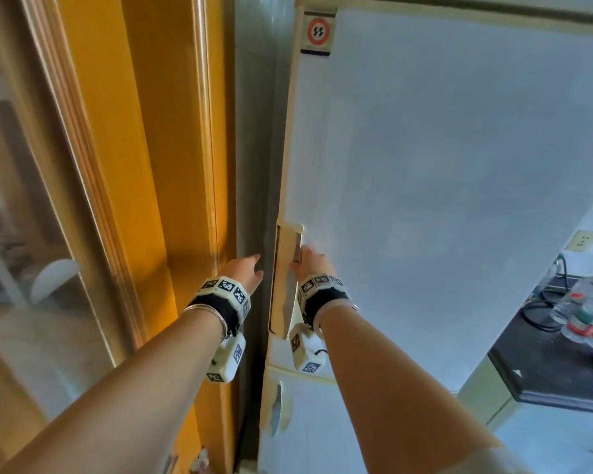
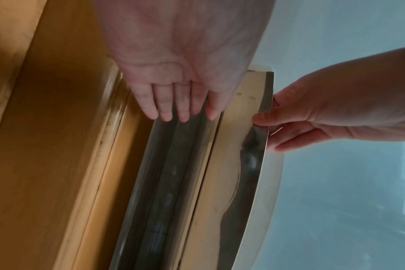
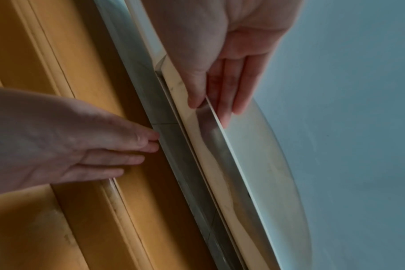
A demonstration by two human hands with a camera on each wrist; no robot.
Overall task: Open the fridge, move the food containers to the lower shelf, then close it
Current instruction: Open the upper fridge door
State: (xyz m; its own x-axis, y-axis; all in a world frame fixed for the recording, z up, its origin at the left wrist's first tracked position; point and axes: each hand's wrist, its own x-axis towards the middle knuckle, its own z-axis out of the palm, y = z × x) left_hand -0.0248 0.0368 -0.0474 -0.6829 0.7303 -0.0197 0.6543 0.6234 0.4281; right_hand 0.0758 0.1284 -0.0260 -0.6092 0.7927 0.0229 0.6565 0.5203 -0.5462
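The white fridge door (image 1: 442,165) is closed, so no food containers show. Its cream vertical handle (image 1: 285,285) runs along the door's left edge. My right hand (image 1: 310,265) pinches the handle's lip; in the right wrist view (image 3: 210,109) the thumb lies on the front and the fingers sit behind the edge. My left hand (image 1: 247,271) is flat with straight fingers against the fridge's grey side wall (image 1: 254,165), left of the handle. In the left wrist view the left hand (image 2: 178,109) has its fingertips at the grey strip, with the handle (image 2: 238,146) beside them.
A yellow wooden door frame (image 1: 144,148) with a glass panel (image 1: 31,234) stands close on the left. A lower fridge door with its own handle (image 1: 278,408) sits below. To the right, a dark counter (image 1: 545,364) holds water bottles (image 1: 586,309) and cables, with a wall socket (image 1: 582,240) above.
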